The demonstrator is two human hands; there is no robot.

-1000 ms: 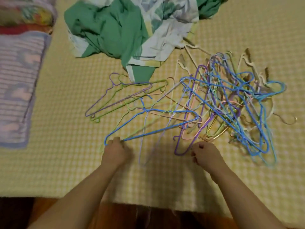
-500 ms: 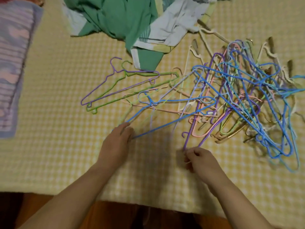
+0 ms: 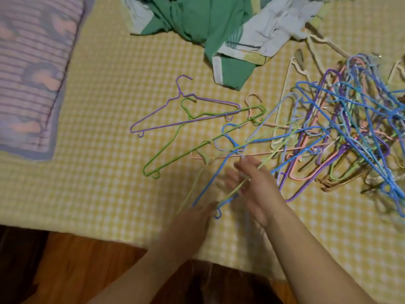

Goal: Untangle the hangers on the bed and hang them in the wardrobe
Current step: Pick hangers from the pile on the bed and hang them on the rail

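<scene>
A tangled pile of coloured wire hangers [image 3: 350,132] lies on the right of the bed's yellow checked cover [image 3: 98,183]. A purple hanger [image 3: 153,121] and a green hanger [image 3: 166,154] lie looser at the pile's left edge. My left hand [image 3: 192,218] holds the near corner of a blue hanger [image 3: 210,185] at its fingertips. My right hand [image 3: 256,189] is blurred, with its fingers curled round the thin wire of a pale green hanger [image 3: 274,150]. That wire crosses the blue hanger. A pink hanger [image 3: 219,156] lies beneath both.
A crumpled green and white cloth [image 3: 208,23] lies at the far side, touching the pile's top. A purple striped blanket [image 3: 32,73] lies at the left. The bed's near edge meets the wooden floor [image 3: 76,260] below my arms.
My right hand has moved left from the pile's near edge to the pale green wire beside my left hand. The blue hanger's near corner has come nearer the bed's edge.
</scene>
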